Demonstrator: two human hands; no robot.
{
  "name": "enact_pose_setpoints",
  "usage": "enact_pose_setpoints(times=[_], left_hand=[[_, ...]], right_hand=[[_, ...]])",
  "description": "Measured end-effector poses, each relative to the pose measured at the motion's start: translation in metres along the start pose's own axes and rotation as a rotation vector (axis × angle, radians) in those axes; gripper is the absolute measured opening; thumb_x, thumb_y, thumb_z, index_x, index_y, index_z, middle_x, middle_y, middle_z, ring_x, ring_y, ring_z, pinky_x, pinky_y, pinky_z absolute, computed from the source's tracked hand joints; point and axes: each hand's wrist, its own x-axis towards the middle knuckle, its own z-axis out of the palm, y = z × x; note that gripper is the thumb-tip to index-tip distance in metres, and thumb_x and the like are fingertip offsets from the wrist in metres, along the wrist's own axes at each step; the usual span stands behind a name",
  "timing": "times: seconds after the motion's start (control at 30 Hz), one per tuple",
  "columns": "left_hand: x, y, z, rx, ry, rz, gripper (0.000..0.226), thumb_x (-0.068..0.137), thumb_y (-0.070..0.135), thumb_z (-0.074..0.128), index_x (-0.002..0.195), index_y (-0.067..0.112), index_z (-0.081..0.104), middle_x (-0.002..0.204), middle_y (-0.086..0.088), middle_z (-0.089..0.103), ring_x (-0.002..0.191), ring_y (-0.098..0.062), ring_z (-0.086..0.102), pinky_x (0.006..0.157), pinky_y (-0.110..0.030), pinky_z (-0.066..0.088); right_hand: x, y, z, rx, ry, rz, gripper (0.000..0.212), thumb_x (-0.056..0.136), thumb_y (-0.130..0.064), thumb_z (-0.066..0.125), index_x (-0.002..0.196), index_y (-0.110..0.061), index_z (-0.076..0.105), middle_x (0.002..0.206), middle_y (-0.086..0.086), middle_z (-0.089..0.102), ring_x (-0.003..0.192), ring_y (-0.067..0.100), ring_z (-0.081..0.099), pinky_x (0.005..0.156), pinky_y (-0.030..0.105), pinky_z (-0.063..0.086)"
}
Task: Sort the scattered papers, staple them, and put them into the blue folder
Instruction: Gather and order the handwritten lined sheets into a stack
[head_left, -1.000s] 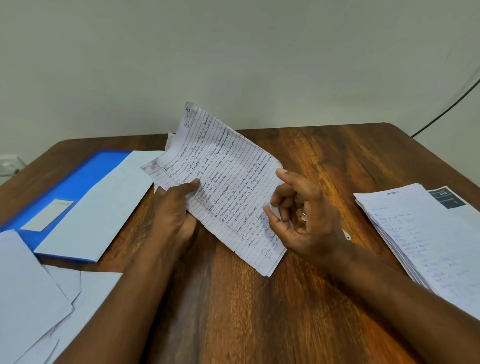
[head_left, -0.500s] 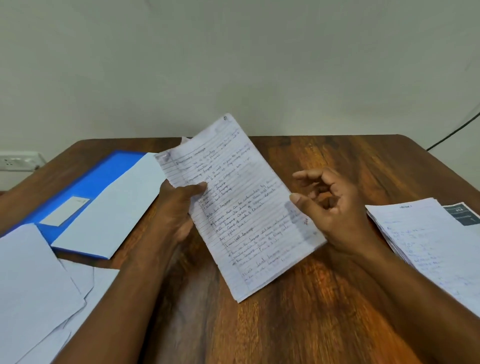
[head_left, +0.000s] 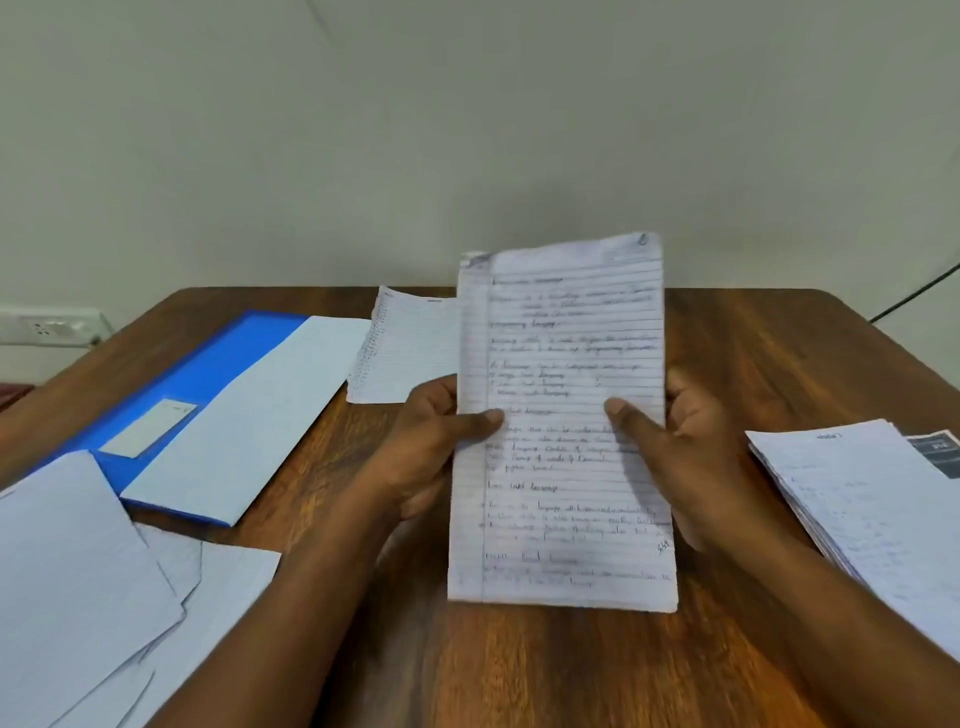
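Wooden table (head_left: 519, 675) bearing a blue folder (head_left: 208, 374) beyond and outward of the left hand (head_left: 431, 441), loose blank sheets (head_left: 78, 571) nearer on that side, and a written stack (head_left: 872, 509) just outside the right hand (head_left: 691, 452). Between the hands stands the lined handwritten sheaf (head_left: 561, 426) — upright, each side edge pinched, thumb in front. To sort well, read its heading, then square the edges before stapling — a loose pinch would let pages slip.
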Motion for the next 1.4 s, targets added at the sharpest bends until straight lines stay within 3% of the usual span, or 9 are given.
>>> enact_pose_setpoints(times=[0.17,0.4,0.53,0.67,0.87,1.0,1.13,1.2,1.4], left_hand=[[-0.012,0.000,0.034,0.246,0.030,0.234,0.023,0.097,0.007,0.070,0.119,0.012,0.069,0.116,-0.008,0.079,0.107,-0.028,0.077,0.088,-0.048,0.064],[-0.023,0.005,0.045,0.288,0.166,0.556,0.017,0.100,0.010,0.068,0.112,0.022,0.071,0.111,0.005,0.078,0.110,-0.015,0.074,0.080,-0.029,0.064],[-0.014,-0.006,0.040,0.280,0.197,0.407,0.015,0.101,0.014,0.066,0.114,0.018,0.071,0.107,0.006,0.080,0.104,-0.013,0.076,0.074,-0.023,0.062],[-0.013,-0.007,0.039,0.257,0.179,0.427,0.015,0.102,0.011,0.062,0.114,0.017,0.069,0.108,0.004,0.080,0.104,-0.015,0.077,0.076,-0.027,0.063],[-0.010,-0.013,0.035,0.240,0.191,0.330,0.015,0.103,0.014,0.063,0.114,0.023,0.069,0.105,0.010,0.081,0.100,-0.013,0.078,0.075,-0.026,0.063],[-0.009,-0.012,0.034,0.253,0.177,0.331,0.018,0.103,0.012,0.062,0.112,0.027,0.067,0.104,0.015,0.080,0.101,-0.010,0.077,0.074,-0.026,0.063],[-0.006,-0.015,0.031,0.236,0.176,0.229,0.016,0.102,0.015,0.065,0.116,0.023,0.069,0.112,0.002,0.081,0.105,-0.023,0.078,0.082,-0.040,0.066],[-0.006,-0.011,0.030,0.211,0.152,0.194,0.018,0.101,0.011,0.066,0.117,0.021,0.069,0.113,-0.002,0.080,0.106,-0.024,0.078,0.087,-0.046,0.064],[-0.011,0.010,0.015,0.062,-0.074,-0.082,0.030,0.097,-0.007,0.060,0.122,0.008,0.067,0.119,-0.016,0.077,0.108,-0.035,0.076,0.081,-0.044,0.066]], right_hand=[[-0.004,-0.013,0.005,-0.055,0.170,-0.254,0.027,0.097,-0.011,0.068,0.114,-0.031,0.060,0.106,-0.024,0.075,0.101,0.003,0.073,0.076,0.018,0.059],[-0.011,-0.024,0.013,-0.019,0.159,-0.396,0.030,0.096,-0.012,0.068,0.124,-0.020,0.057,0.117,-0.006,0.073,0.110,0.011,0.071,0.083,0.023,0.060],[-0.001,-0.004,0.009,-0.138,0.053,-0.278,0.029,0.097,-0.019,0.067,0.123,-0.030,0.059,0.116,-0.014,0.075,0.109,0.008,0.072,0.086,0.032,0.063],[0.002,0.004,0.007,-0.129,0.049,-0.332,0.029,0.101,-0.023,0.065,0.129,-0.029,0.057,0.125,0.002,0.072,0.117,0.021,0.070,0.093,0.052,0.060],[0.002,0.013,0.009,-0.210,0.029,-0.264,0.028,0.101,-0.020,0.063,0.121,-0.040,0.057,0.121,-0.005,0.074,0.113,0.013,0.071,0.092,0.048,0.061],[0.000,0.012,0.010,-0.155,0.014,-0.257,0.026,0.103,-0.017,0.061,0.126,-0.030,0.058,0.122,-0.004,0.073,0.113,0.011,0.070,0.087,0.031,0.062],[0.003,0.016,0.009,-0.216,0.012,-0.179,0.024,0.102,-0.014,0.062,0.126,-0.014,0.065,0.116,-0.006,0.076,0.107,0.007,0.072,0.088,0.034,0.063],[0.004,0.015,0.006,-0.188,-0.011,-0.114,0.022,0.102,-0.014,0.063,0.124,-0.016,0.067,0.114,-0.006,0.078,0.107,0.009,0.073,0.088,0.035,0.063],[0.008,-0.009,-0.005,0.095,-0.066,0.045,0.023,0.099,-0.009,0.066,0.121,-0.017,0.068,0.116,-0.002,0.078,0.105,0.020,0.076,0.078,0.029,0.063]])
